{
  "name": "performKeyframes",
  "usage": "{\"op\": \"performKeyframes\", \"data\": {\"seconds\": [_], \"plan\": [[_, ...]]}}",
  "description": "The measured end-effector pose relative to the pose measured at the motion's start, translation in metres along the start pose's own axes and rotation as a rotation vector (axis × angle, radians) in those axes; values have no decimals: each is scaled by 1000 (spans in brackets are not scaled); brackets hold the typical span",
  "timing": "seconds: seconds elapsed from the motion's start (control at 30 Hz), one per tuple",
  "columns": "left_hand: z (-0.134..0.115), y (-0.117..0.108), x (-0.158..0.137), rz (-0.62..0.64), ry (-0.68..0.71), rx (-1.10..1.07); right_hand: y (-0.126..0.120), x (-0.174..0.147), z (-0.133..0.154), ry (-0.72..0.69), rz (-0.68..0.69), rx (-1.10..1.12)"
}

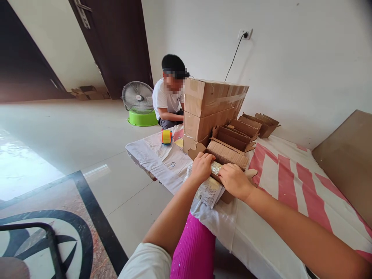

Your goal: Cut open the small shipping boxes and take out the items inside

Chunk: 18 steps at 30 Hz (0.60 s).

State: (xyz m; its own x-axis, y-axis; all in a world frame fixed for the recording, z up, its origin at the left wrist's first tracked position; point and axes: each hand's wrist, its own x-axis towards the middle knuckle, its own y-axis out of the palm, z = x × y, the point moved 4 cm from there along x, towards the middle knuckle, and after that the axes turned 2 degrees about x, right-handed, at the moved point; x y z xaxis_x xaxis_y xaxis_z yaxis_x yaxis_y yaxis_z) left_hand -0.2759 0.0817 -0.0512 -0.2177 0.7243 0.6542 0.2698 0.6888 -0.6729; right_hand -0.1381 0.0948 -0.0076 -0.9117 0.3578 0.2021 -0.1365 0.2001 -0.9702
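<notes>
A shiny, plastic-wrapped bundle (215, 168) lies at the near side of an open cardboard box (228, 154), between my two hands. My left hand (203, 166) has its fingers curled over the bundle's left end. From the right, my right hand (235, 179) grips the other end, fingers bent down. What is inside the wrapping cannot be made out. Under the hands, a printed paper sheet or packet (209, 192) rests at the table edge. The box's flaps stand open around it.
Several open boxes (234, 136) line up behind, beside a tall stack of taped cartons (213, 97). A yellow tape roll (166, 136) sits on the cloth-covered table (145, 151). Across it, a person (170, 97) sits near a fan (138, 97) on a green basin (142, 118).
</notes>
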Motion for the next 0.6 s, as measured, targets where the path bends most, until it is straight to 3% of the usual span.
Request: {"op": "performKeyframes", "data": {"seconds": [0.23,0.33,0.47,0.6], "plan": [[0,-1,-2,-13,2,1,0,8,-13,159,6,57],[0,0,-2,-17,4,-2,-4,6,-9,90,26,84],[0,1,-2,-27,2,-7,-2,0,2,-49,32,-51],[0,0,-2,-35,11,-6,5,1,2,-39,20,-91]]}}
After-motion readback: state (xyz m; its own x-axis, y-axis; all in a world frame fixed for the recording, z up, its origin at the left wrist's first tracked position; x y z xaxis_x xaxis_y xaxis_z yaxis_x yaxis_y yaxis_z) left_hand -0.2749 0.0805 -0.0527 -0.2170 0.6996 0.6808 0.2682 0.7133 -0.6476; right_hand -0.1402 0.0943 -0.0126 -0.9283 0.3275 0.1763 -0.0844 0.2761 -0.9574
